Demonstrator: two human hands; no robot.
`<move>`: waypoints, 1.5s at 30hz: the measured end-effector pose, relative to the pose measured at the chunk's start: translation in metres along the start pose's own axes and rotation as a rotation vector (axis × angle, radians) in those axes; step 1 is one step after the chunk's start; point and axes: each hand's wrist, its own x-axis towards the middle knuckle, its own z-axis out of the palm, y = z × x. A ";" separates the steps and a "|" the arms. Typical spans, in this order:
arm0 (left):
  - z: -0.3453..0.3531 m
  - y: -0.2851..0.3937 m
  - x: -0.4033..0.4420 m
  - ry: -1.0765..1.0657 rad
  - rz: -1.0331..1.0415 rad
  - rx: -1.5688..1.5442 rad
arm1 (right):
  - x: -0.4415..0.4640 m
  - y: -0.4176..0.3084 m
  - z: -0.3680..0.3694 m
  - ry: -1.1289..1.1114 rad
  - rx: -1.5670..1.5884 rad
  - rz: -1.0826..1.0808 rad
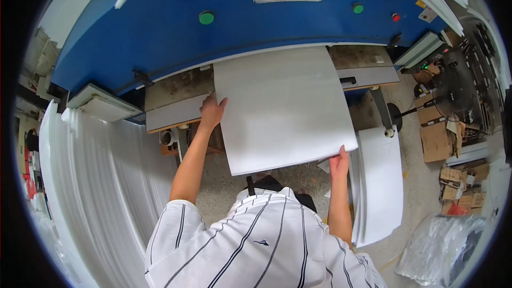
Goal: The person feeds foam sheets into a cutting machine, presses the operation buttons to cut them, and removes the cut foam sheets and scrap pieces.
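A large white sheet (282, 109), with a layered near edge that suggests more than one, lies partly in the slot of a blue machine (165, 16) and juts out over its bed. My left hand (212, 111) rests against the sheet's left edge, thumb spread towards it and the other fingers on the grey bed strip (176, 113). At the near right corner, my right hand (339, 164) pinches the sheet, thumb on top; the fingers underneath are partly hidden.
Tall white sheets (112, 165) stand at the left. More white sheets (380, 181) hang or lean at the right. Green buttons (206, 18) and a red button (396, 17) sit on the machine's front. A black fan (453, 88), cardboard boxes (434, 141) and clear plastic wrap (440, 248) are further right.
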 end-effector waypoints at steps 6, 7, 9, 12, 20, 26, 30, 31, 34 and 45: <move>0.011 -0.003 0.004 0.006 0.019 0.033 | -0.017 -0.010 0.038 0.169 -0.133 -0.190; 0.006 -0.006 0.012 -0.067 -0.021 0.021 | -0.018 -0.008 0.042 0.177 -0.126 -0.216; 0.005 -0.013 0.037 -0.127 -0.067 -0.074 | -0.019 0.000 0.049 0.144 -0.107 -0.230; 0.000 -0.010 0.073 -0.190 -0.166 -0.332 | -0.019 0.010 0.052 0.130 -0.143 -0.215; 0.002 -0.025 0.160 -0.202 -0.320 -1.470 | -0.035 -0.012 0.076 0.221 -0.294 -0.352; 0.037 -0.027 0.252 -0.151 -0.385 -2.020 | -0.042 -0.029 0.104 0.266 -0.406 -0.358; 0.025 -0.007 0.277 -0.155 -0.384 -2.012 | -0.040 -0.042 0.112 0.282 -0.578 -0.412; 0.021 -0.005 0.280 -0.158 -0.382 -1.993 | -0.041 -0.047 0.122 0.283 -0.594 -0.418; 0.015 -0.001 0.286 -0.182 -0.375 -1.908 | -0.053 -0.069 0.154 0.288 -0.710 -0.447; 0.013 0.043 0.156 -0.244 -0.167 -1.697 | -0.026 -0.217 0.112 0.183 -0.791 -0.562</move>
